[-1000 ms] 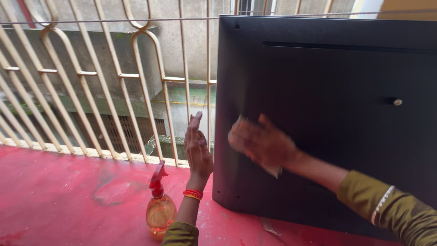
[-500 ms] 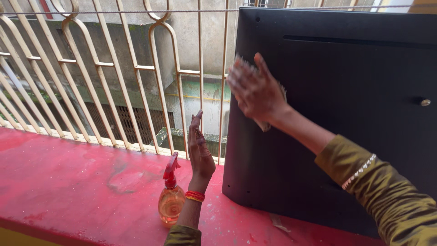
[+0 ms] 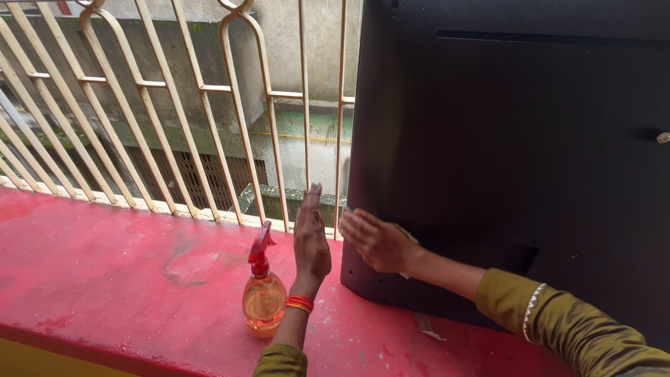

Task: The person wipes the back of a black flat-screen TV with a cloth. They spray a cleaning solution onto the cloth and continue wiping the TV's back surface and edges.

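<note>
A small pale cloth (image 3: pixel 407 237) is pressed flat by the right hand (image 3: pixel 377 241) against the lower left corner of the black panel (image 3: pixel 516 160) (standing upright on the red ledge (image 3: pixel 125 279)), while the left hand (image 3: pixel 310 237), open and empty, is held upright just beside the panel's edge, near the orange spray bottle (image 3: pixel 263 297).

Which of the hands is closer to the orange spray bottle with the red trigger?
Left. The left hand stands upright just above and right of the orange spray bottle; the right hand is farther right, pressing a cloth on the black panel.
</note>
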